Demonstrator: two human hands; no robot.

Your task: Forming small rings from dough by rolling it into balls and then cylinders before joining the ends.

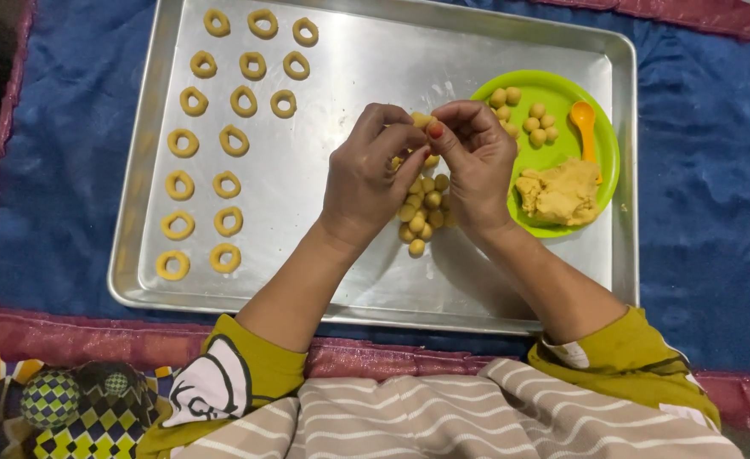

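— What do your hands hold at this moment?

— Your left hand (365,183) and your right hand (477,166) meet above the middle of the metal tray (349,51). The fingertips of both hands pinch one small piece of dough (421,120) between them, at the far side of the hands. The other fingers are curled in, not spread.

— Where are the other pieces?

— Just under your hands, on the tray, lies a heap of small dough balls (421,217). Part of it is hidden by your fingers. On the left part of the tray you see the dough rings (222,140), laid in rows from far to near, each one apart from the next.

— And on the right?

— There a green plate (600,166) stands on the tray, near its right edge. On it lie some more small balls (538,124) at the far side, a lump of dough (560,194) at the near side, and an orange spoon (585,123) beside them. The tray rests on a blue cloth (706,195).
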